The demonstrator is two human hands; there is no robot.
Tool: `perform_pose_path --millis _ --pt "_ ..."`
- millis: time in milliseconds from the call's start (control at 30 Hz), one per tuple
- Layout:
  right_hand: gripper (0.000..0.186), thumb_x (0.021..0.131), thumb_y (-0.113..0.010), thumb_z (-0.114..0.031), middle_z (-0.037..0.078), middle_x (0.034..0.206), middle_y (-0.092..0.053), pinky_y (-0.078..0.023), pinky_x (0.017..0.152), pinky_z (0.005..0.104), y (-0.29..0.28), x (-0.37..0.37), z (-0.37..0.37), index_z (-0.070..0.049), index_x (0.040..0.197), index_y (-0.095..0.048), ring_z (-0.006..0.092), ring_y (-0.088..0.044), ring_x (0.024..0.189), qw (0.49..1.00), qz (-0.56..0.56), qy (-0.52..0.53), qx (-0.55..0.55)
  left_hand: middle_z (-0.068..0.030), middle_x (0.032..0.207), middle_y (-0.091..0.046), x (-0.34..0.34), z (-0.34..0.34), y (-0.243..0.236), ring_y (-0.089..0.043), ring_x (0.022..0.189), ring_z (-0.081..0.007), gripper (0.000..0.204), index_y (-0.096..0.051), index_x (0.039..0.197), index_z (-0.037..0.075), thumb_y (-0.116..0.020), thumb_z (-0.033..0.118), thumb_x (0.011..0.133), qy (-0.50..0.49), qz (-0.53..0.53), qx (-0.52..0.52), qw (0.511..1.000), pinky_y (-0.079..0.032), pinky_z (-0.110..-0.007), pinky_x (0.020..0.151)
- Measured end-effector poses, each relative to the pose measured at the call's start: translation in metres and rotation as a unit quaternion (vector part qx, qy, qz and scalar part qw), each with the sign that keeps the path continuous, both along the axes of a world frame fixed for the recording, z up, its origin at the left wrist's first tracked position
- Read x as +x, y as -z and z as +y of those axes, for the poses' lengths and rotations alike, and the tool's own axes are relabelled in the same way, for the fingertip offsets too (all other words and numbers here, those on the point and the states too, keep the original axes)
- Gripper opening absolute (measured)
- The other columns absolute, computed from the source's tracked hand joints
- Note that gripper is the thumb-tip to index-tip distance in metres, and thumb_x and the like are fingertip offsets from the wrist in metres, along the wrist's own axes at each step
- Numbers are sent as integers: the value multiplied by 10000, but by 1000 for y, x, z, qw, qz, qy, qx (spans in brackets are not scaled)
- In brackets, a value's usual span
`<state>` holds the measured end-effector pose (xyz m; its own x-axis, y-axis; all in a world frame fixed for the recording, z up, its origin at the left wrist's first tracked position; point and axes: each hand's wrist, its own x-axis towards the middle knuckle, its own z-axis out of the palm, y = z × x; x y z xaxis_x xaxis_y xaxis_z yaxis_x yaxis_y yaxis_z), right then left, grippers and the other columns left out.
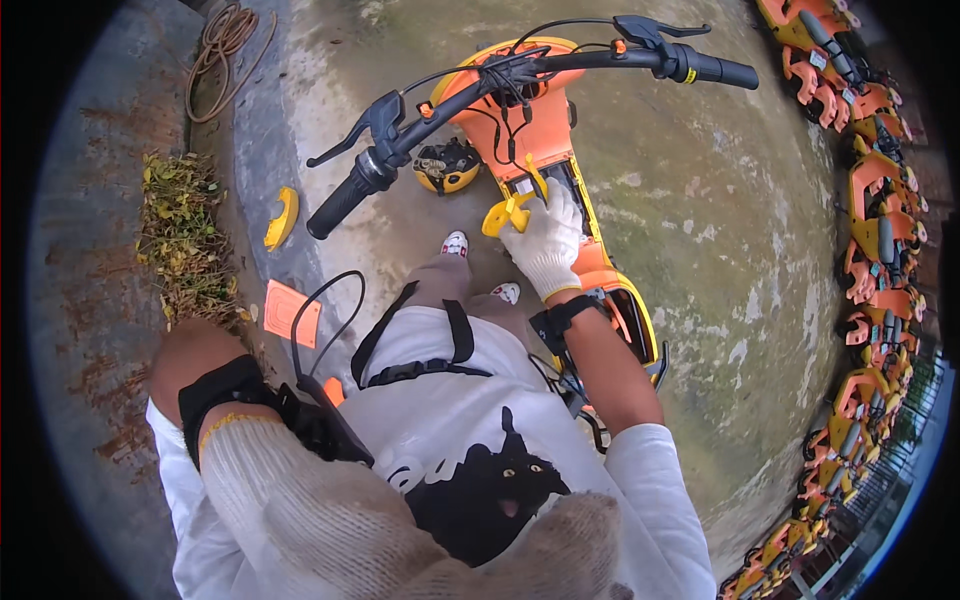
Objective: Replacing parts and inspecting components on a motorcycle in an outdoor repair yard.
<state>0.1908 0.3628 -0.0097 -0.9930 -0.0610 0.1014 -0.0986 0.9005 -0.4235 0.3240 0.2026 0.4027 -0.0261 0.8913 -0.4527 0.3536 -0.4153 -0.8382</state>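
Observation:
My right hand (548, 230), in a white knit glove, is closed on a yellow plastic piece (508, 212) at the open battery bay of an orange-and-yellow scooter (530, 130). Above it spans the black handlebar (720, 70) with brake levers and cables. My left hand (360, 510), in a dirty knit glove, is very large at the bottom, close to the camera over my white shirt; its fingers are blurred and cut off by the lower edge, so its grip cannot be made out.
A yellow-and-black helmet (445, 175) lies beside the scooter. A yellow piece (282, 215) and an orange panel (290, 312) lie left on the concrete. A coiled hose (220, 55) and weeds (175, 235) line the left. Parked orange scooters (875, 220) form a row at right.

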Motion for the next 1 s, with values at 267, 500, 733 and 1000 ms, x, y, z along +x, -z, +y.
perform_pose_path --millis 267,500,733,1000 --pt "362 596 -817 -277 201 1416 -468 -276 1139 558 2 4 9 -82 871 -685 389 -398 1358 987 131 -92 13 -92 1148 -594 7 89 12 -600 982 -179 445 -508 1240 -26 -560 320 965 -433 -107 115 888 -548 -420 902" --pt "385 574 -822 -297 155 1428 -481 -307 1120 524 22 12 5 -121 891 -694 375 -411 1346 987 126 -99 9 -83 1115 -608 62 66 60 -605 969 -178 464 -495 1251 -67 -544 315 992 -724 -175 249 618 -553 -432 889" --pt "433 822 -676 -337 196 1454 -464 -468 1041 439 53 -7 31 -65 1159 -683 356 -455 1353 921 -21 248 -299 -95 895 -627 16 -123 31 -636 729 -205 440 -539 1104 -87 -640 294 908 -26 -520 535 665 -531 -480 774" --pt "419 783 -717 -348 138 1528 -385 -339 1123 482 39 50 -35 -164 1159 -704 343 -339 1418 964 71 36 254 -89 909 -684 116 -299 113 -678 817 -201 285 -720 940 96 -673 100 659 -250 -482 666 512 -536 -375 663"
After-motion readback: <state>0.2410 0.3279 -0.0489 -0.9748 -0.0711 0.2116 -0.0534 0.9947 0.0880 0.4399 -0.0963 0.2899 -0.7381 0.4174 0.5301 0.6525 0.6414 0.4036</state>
